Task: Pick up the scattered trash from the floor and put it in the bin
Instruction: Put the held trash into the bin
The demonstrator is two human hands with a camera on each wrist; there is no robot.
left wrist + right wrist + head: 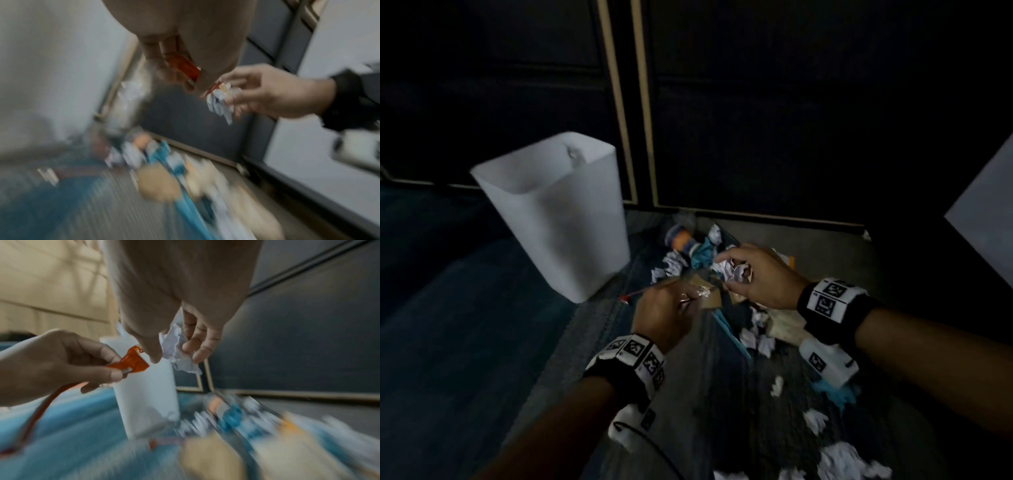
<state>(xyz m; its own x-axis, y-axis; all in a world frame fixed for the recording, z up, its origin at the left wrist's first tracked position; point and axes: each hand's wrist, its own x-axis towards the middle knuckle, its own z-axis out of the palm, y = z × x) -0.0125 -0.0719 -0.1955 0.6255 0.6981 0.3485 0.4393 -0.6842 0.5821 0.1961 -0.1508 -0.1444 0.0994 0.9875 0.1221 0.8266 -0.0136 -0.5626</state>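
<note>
Trash of mixed kinds, crumpled white paper balls (840, 459), teal scraps (839, 394) and tan cardboard pieces (784, 325), lies scattered across the grey floor (688, 394) in front of us, most of it heaped against the dark panelled wall (791, 120).

We note our left hand (664, 308) curled round a small orange foil wrapper (131, 363), pinched between thumb and fingers. Our right hand (760, 277) has its fingers closed loosely about a crumpled white paper wad (179, 350). Both hands hang above the heap, close to each other and clear of the floor.

The tall white plastic bin (558, 212) stands upright just left of the heap, near the wall. Its inside is barely visible from the head view, so we cannot tell how much it already contains.

Progress, in our judgement, is early to middling: two items are in hand and not yet binned, while many paper balls, the teal scraps, the cardboard and an orange-banded container (681, 240) by the wall are left to collect. The carry to the bin appears to be the step in hand.

Writing: white marks show on the wrapper but are too blurred to read. The black-and-white square markers on the wrist bands (832, 298) carry patterns only.
</note>
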